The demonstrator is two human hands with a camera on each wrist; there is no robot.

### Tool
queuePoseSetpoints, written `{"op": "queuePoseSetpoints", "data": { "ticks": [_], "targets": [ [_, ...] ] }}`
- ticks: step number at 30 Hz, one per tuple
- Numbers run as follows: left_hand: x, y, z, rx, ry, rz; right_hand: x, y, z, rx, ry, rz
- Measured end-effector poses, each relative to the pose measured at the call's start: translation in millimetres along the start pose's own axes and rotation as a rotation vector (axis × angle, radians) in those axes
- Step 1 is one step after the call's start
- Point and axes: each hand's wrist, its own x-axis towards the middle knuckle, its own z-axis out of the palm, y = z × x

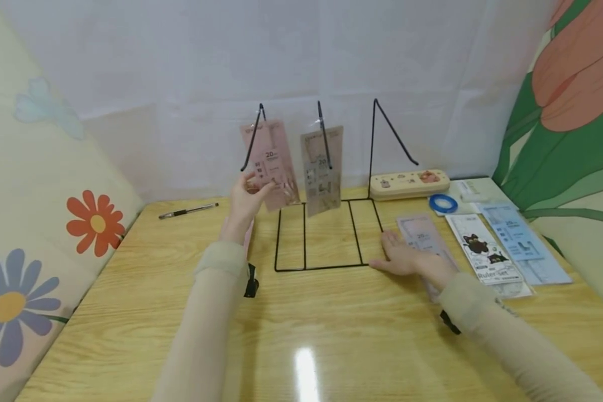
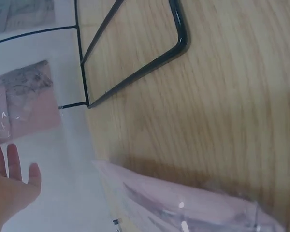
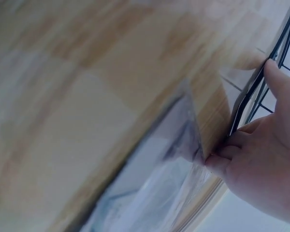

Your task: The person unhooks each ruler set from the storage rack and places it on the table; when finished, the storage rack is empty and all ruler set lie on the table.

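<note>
A black wire rack (image 1: 326, 268) with three raised hooks stands on the wooden table. A pink packet marked 20 (image 1: 276, 162) hangs from its left hook, and a greyer-looking packet (image 1: 324, 167) hangs from the middle one. My left hand (image 1: 246, 201) is at the lower left edge of the pink packet, its fingers extended; the left wrist view has the fingertips right at the packet's edge. My right hand (image 1: 402, 257) rests on the rack's front right corner, thumb and fingers spread along the wire. In the right wrist view the thumb (image 3: 280, 82) touches the wire.
Another pink packet (image 2: 183, 203) lies below my left wrist, and one more (image 1: 422, 234) lies partly under my right arm. Farther right are a ruler set (image 1: 482, 251), a blue packet (image 1: 517, 234), blue tape (image 1: 443, 204) and a cream case (image 1: 409, 184). A pen (image 1: 188, 211) lies back left.
</note>
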Motion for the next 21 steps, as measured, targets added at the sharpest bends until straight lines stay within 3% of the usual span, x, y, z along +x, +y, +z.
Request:
{"op": "queuePoseSetpoints", "data": {
  "ticks": [5,8,15,21],
  "targets": [
    [-3.0,-3.2,7.4,0.075,0.000,-0.015,-0.1,0.1,1.6,-0.013,0.005,0.003],
    [-4.1,-4.7,10.4,0.043,0.001,-0.014,0.3,-0.7,1.5,-0.016,0.005,0.004],
    [-9.1,-7.1,14.1,-0.078,-0.040,-0.079,-1.4,-3.2,0.5,-0.006,0.001,0.000],
    [-24.5,-13.9,10.9,-0.020,-0.055,-0.034,-0.6,0.0,0.6,0.001,0.009,-0.006]
  ]
}}
